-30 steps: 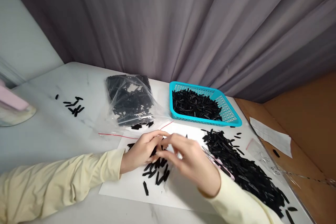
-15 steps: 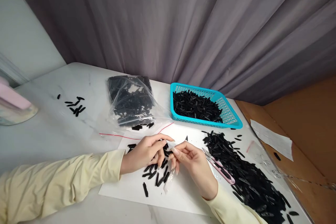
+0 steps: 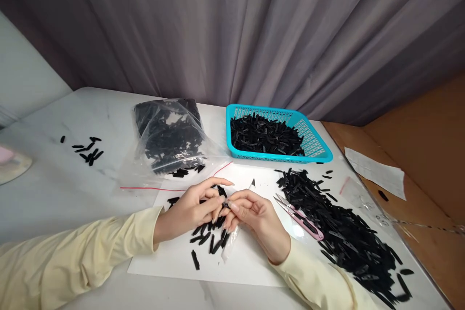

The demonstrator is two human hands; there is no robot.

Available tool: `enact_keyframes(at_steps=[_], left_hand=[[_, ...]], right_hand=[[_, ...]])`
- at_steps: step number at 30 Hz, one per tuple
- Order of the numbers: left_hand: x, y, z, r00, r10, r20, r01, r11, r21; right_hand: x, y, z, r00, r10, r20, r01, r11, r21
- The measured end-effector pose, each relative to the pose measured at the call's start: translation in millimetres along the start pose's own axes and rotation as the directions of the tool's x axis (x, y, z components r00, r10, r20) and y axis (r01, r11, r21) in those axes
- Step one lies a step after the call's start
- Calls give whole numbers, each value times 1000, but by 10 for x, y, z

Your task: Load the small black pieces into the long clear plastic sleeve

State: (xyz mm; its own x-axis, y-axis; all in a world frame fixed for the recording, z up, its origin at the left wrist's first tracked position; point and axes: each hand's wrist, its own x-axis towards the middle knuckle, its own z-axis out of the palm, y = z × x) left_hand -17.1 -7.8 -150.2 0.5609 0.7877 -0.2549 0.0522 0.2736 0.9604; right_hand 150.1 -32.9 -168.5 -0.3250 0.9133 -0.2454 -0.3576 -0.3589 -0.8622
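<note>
My left hand [image 3: 194, 208] and my right hand [image 3: 256, 215] meet over a white sheet [image 3: 250, 271]. Between their fingertips they pinch a small dark strip [image 3: 225, 204], mostly covered by the fingers. Both hands are closed on it. Below them lies a scatter of flat black strips [image 3: 205, 237]. A slim white stick with a dark pointed tip [image 3: 253, 183] passes under my right hand, and crinkled clear plastic [image 3: 230, 244] shows beneath that hand. Pink-handled scissors [image 3: 308, 227] rest just right of it, beside a large heap of black strips [image 3: 348, 242].
A turquoise basket [image 3: 279, 158] holding black strips stands at the back. Left of it lies a clear zip bag [image 3: 174, 140] of black pieces. A few loose strips [image 3: 89, 150] are far left. A paper slip [image 3: 376, 172] and small plastic bag [image 3: 363, 206] lie right.
The view has shifted a little, so things sit further left. My fingertips have come together, and a dark strip now shows between them.
</note>
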Motion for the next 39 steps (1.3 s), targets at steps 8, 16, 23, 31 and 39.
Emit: enact_keyframes(at_steps=[8,16,23,31,39], left_hand=[[11,-6,12,998,55,-33,-56,998,-10],[21,-53,2,999,49,-5,-49,999,-22],[-3,-63,5,998,63,22,-64,997,38],[-12,-39,-2,993,122,-11,-119,981,155],[2,-47,-18,998,57,-12,-57,998,-15]], right_hand=[[3,-22,-23,998,6,64,-7,1000,23],[18,-36,-35,999,39,-3,-38,994,98],[10,-18,-15,999,4,-31,-2,997,84],[11,-47,-41,999,30,29,-34,990,140],[25,-38,-22,999,41,2,-41,992,123]])
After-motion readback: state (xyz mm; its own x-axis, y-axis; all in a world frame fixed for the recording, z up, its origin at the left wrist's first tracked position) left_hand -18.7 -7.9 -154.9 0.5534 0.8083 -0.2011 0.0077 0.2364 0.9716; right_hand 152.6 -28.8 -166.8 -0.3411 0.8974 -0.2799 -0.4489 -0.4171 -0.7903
